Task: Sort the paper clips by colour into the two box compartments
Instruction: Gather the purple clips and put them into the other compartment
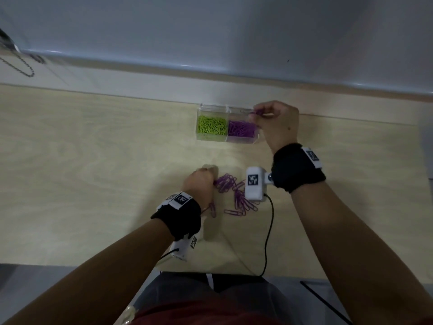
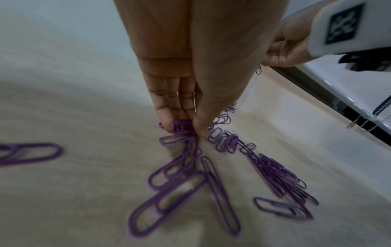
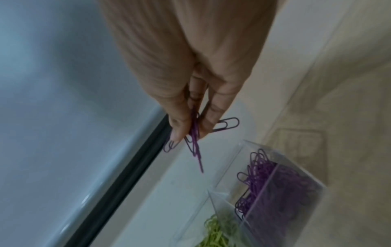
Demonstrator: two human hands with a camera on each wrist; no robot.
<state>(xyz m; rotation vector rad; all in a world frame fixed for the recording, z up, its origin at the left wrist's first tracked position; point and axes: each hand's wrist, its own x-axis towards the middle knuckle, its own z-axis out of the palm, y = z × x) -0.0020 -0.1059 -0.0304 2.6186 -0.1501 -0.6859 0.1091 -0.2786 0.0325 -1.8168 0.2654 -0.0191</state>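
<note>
A clear two-compartment box stands at the table's far edge, with green clips in its left half and purple clips in its right. My right hand hovers over the purple half and pinches several purple clips that dangle from thumb and fingers. Nearer to me, a loose pile of purple clips lies on the table. My left hand reaches down at the pile's left edge, thumb and fingertips pinching a bunch of purple clips against the table.
The wood table meets a grey wall ledge just behind the box. A black cable trails from the right wrist camera toward my lap. One purple clip lies apart, left of the pile.
</note>
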